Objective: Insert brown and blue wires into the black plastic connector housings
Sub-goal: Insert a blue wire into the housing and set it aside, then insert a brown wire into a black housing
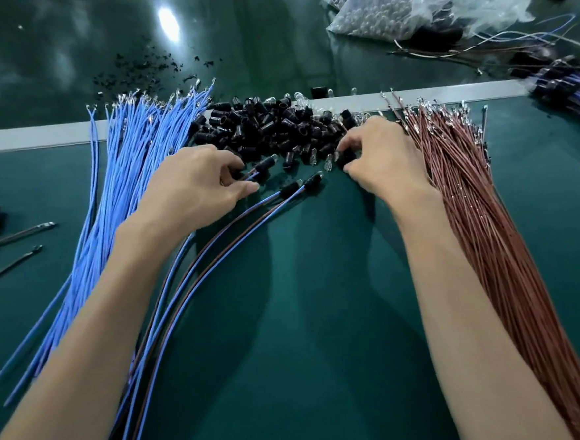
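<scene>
A pile of black connector housings point(268, 128) lies at the middle of the green table, mixed with small clear bulbs. Blue wires point(127, 169) fan out on the left, brown wires point(468, 186) on the right. My left hand point(193, 188) pinches the wires of an assembled housing point(266, 164) at the pile's near edge. My right hand point(380, 162) pinches a loose black housing point(346, 157) between thumb and fingers. Two more finished housings point(301, 185) with paired brown and blue wires lie between my hands.
A grey rail point(35, 136) crosses the table behind the pile. Plastic bags of parts point(421, 1) sit at the back right, with finished assemblies point(567, 87) near them. Black scraps point(141, 72) are strewn at the back. Metal-tipped leads point(15, 235) lie at the left edge.
</scene>
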The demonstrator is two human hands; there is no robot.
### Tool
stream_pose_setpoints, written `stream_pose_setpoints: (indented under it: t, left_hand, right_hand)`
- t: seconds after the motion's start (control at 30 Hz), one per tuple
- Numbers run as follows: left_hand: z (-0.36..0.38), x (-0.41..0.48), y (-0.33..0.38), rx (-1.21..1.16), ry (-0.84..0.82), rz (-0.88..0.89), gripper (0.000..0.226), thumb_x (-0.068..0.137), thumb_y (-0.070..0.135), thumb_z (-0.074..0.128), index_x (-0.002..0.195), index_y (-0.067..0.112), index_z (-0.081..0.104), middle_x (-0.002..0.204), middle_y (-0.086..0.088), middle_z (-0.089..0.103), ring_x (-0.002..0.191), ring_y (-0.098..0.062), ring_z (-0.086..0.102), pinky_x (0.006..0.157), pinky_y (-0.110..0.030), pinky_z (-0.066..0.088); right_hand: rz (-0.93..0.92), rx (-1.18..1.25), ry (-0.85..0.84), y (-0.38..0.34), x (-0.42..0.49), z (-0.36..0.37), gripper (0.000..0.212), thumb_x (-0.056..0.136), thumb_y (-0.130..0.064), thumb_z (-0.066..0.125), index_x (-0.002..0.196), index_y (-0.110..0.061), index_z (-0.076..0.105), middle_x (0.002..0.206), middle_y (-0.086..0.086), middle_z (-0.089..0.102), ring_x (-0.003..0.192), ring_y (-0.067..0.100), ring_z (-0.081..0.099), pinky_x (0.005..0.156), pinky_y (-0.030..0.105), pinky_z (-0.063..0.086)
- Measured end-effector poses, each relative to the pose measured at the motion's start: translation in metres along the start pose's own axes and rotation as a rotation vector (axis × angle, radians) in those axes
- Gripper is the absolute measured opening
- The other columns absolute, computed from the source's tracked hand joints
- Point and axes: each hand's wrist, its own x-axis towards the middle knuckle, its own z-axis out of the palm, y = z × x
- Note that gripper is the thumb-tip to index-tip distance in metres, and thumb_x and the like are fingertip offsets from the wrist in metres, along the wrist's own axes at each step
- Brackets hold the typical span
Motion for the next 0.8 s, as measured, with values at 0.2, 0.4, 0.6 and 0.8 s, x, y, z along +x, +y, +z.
stream_pose_setpoints:
  t: [0.2, 0.4, 0.6, 0.8]
  left_hand:
    - [0.012, -0.004, 0.008, -0.082, 0.110, 0.182, 0.032, 0.087, 0.037, 0.066, 0.109, 0.014, 0.069, 0.090, 0.002, 0.060, 0.084, -0.019, 0.057, 0.081, -0.034, 0.047]
    - [0.022, -0.006, 0.026, -0.301, 0.128, 0.304, 0.038, 0.084, 0.025, 0.071, 0.119, 0.012, 0.065, 0.095, -0.005, 0.065, 0.080, -0.020, 0.063, 0.082, -0.032, 0.050]
    - [0.023, -0.003, 0.017, -0.355, 0.270, 0.281, 0.017, 0.082, 0.012, 0.073, 0.096, 0.003, 0.075, 0.085, -0.010, 0.071, 0.069, -0.018, 0.062, 0.071, -0.026, 0.050]
    - [0.024, -0.002, 0.012, -0.348, 0.233, 0.275, 0.016, 0.085, 0.012, 0.070, 0.098, 0.003, 0.074, 0.089, -0.009, 0.071, 0.076, -0.021, 0.065, 0.078, -0.038, 0.053]
  right_hand:
    - [0.014, 0.098, 0.050, 0.001, -0.005, 0.008, 0.013, 0.084, -0.023, 0.071, 0.097, -0.023, 0.069, 0.109, 0.004, 0.059, 0.098, 0.024, 0.059, 0.080, 0.029, 0.043]
    - [0.039, 1.032, -0.095, -0.035, -0.029, 0.015, 0.013, 0.081, -0.016, 0.076, 0.075, -0.015, 0.064, 0.064, -0.002, 0.068, 0.056, 0.007, 0.064, 0.053, 0.016, 0.047]
    - [-0.071, 0.743, -0.195, -0.032, -0.030, 0.005, 0.007, 0.083, -0.024, 0.073, 0.078, -0.019, 0.072, 0.077, -0.001, 0.073, 0.071, 0.010, 0.067, 0.072, 0.024, 0.054]
    - [0.285, -0.054, 0.013, 0.015, -0.024, -0.021, 0.028, 0.082, -0.035, 0.072, 0.106, -0.021, 0.068, 0.112, 0.013, 0.066, 0.104, 0.033, 0.061, 0.086, 0.037, 0.047]
